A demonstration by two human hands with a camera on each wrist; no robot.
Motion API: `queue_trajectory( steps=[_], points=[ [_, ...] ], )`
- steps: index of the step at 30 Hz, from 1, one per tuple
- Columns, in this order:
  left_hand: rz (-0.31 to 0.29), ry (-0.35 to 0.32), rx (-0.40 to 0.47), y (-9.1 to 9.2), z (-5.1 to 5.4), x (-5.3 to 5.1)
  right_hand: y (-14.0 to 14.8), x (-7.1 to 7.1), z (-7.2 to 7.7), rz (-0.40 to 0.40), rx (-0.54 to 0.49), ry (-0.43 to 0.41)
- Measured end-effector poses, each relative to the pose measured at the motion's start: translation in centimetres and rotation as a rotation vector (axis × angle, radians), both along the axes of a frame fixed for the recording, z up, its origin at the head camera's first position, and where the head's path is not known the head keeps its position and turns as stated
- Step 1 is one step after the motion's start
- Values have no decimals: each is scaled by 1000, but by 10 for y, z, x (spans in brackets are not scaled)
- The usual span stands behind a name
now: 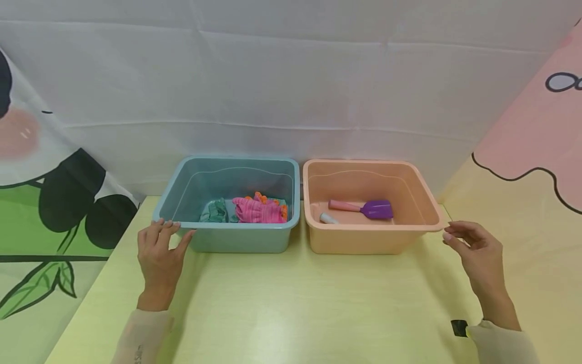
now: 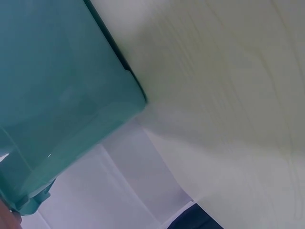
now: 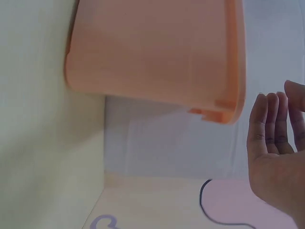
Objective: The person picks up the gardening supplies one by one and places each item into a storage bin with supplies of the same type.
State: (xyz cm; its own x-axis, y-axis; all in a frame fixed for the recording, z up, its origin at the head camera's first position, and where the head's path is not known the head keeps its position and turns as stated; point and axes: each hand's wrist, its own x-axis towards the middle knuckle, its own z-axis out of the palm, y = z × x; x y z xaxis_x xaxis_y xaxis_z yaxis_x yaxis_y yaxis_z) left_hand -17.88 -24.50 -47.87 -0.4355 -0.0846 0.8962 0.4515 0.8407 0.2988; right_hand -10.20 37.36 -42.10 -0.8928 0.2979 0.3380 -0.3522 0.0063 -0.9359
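Observation:
A blue plastic bin (image 1: 241, 240) stands on the left of the table, and an orange bin (image 1: 359, 242) stands beside it on the right. My left hand (image 1: 159, 253) is at the blue bin's front left corner, fingers spread along the rim; only a bit of a finger (image 2: 8, 218) shows in the left wrist view. Just off the orange bin's front right corner is my right hand (image 1: 477, 255), fingers loosely bent, holding nothing. The blue bin contains a pink striped cloth item (image 1: 259, 210) with orange trim and green cloth (image 1: 214, 211).
Inside the orange bin lie a purple shovel-like tool (image 1: 377, 209) with a pink handle and a pale cylinder (image 1: 328, 218), partly hidden by the front wall. Both bins stand at the back of the pale yellow table (image 1: 291, 303), before a white cloth (image 1: 291, 86). A black patch (image 1: 459, 327) lies near the right sleeve.

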Motion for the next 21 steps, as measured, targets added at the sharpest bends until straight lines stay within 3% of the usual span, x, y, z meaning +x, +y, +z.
queue_trajectory(
  steps=[6,11,16,21],
  points=[
    [-8,-16,-13,-1,5,3,17,1,-12,-49,-16,-62],
    [-10,-28,-23,0,7,3,31,-1,-30,-97,36,-119],
    [-7,-34,-19,0,7,4,38,-4,-47,-195,321,-183],
    [-18,-52,-19,-2,7,6,40,-4,-60,-222,616,-156]
  ],
)
